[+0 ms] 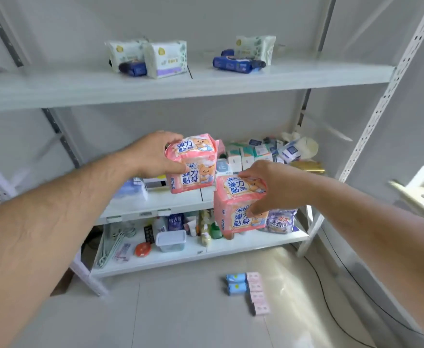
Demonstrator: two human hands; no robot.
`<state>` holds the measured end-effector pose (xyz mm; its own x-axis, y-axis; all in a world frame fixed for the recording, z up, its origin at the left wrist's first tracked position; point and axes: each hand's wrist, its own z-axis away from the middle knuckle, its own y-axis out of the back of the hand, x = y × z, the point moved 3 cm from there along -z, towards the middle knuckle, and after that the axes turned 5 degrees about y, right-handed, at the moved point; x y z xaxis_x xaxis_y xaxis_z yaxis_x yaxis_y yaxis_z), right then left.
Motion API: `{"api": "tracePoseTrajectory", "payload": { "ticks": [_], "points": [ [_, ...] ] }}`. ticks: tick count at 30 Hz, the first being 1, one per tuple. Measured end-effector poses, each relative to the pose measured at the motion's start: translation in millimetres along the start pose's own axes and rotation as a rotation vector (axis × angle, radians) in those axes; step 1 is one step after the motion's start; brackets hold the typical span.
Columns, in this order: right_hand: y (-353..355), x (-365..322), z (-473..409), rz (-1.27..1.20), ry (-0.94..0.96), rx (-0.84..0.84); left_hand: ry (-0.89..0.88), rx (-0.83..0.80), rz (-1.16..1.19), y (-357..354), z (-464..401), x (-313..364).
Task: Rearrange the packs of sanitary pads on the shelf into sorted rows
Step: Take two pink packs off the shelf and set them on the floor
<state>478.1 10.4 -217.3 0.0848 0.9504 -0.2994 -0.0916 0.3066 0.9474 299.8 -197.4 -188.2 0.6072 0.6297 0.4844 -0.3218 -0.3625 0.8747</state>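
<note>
Both hands are raised in front of a white metal rack, each holding a pair of pink pad packs.

Left hand (153, 156): fingers over the top and thumb on the front of two stacked pink bear-print packs (192, 163), held in the air level with the middle shelf (155, 199). Grip looks firm; the fingers on the far side are hidden.

Right hand (271, 187): curled round a second stacked pair of pink packs (241, 207), lower and nearer the camera, to the right of the first pair. Thumb presses the lower pack's front.

Both stacks stand upright, long axis roughly vertical, printed fronts toward the camera.

Key relation: the top shelf (205, 81) lies above and beyond both hands. It carries white-and-green packs (165, 59) and dark blue packs (238, 64) in two loose clusters, with bare board between and to either side. The left hand is higher and nearer that shelf, so its pair probably goes up first, though which shelf is meant I cannot tell.

More packs, blue (236, 282) and pale pink (257, 295), lie in columns on the floor.

Hard to read: the jumble of small boxes (253, 153) at the back of the middle shelf, partly blocked by the pink packs. The bottom shelf holds mixed household goods, blurred.
</note>
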Motion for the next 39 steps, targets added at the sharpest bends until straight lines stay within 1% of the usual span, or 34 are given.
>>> {"api": "tracePoseTrajectory", "payload": {
  "ticks": [2, 6, 9, 13, 18, 24, 31, 39],
  "points": [
    [-26.0, 3.5, 11.6, -0.021, -0.019, -0.027, 0.033, -0.046, 0.022, -25.1, 12.1, -9.2],
    [-65.6, 11.5, 33.3, -0.028, -0.039, -0.074, 0.06, -0.074, -0.007, -68.5, 33.8, -17.6],
    [-88.4, 22.6, 47.0, 0.011, -0.025, -0.112, 0.055, -0.074, -0.092, -97.3, 49.2, -13.6],
    [-114.6, 43.4, 68.8, -0.008, -0.036, -0.157, 0.055, -0.102, -0.186, -133.8, 62.4, -7.3],
    [-148.4, 71.1, 92.7, -0.043, -0.027, -0.166, 0.142, -0.161, -0.057, -182.6, 76.1, -2.2],
    [-186.2, 92.9, 99.5, -0.064, -0.02, -0.196, 0.231, -0.211, -0.024, -229.1, 83.3, -13.2],
    [-220.9, 94.4, 71.1, -0.064, -0.018, -0.224, 0.285, -0.267, 0.028, -258.7, 66.1, -55.7],
    [-295.3, 86.3, 3.9, -0.128, -0.143, -0.323, 0.271, -0.43, 0.089, -296.0, 21.4, -159.6]
  ]
}}
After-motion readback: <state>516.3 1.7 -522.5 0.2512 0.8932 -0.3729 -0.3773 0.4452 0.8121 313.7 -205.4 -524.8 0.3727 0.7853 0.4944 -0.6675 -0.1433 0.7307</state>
